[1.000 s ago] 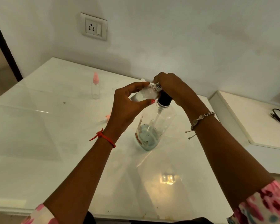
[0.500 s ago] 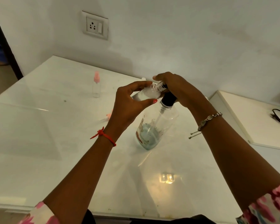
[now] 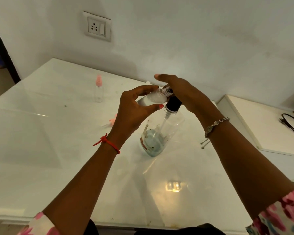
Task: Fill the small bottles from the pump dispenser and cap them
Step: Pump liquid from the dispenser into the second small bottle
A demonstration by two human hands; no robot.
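Centre frame: left hand point(image 3: 134, 107) grips bottle point(image 3: 153, 99) tilted, neck at nozzle of dispenser point(image 3: 161, 131) on counter point(image 3: 41, 150), right hand point(image 3: 182, 92) straight-fingered atop pump; bottle likely light, thin, slick, so hold mid-body, gently.

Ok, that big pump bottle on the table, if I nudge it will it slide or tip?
Probably light: the pump bottle looks like clear plastic with only a little liquid at the bottom. On the glossy table it would likely slide easily. It is tall under a black pump collar, so a high push might tip it.
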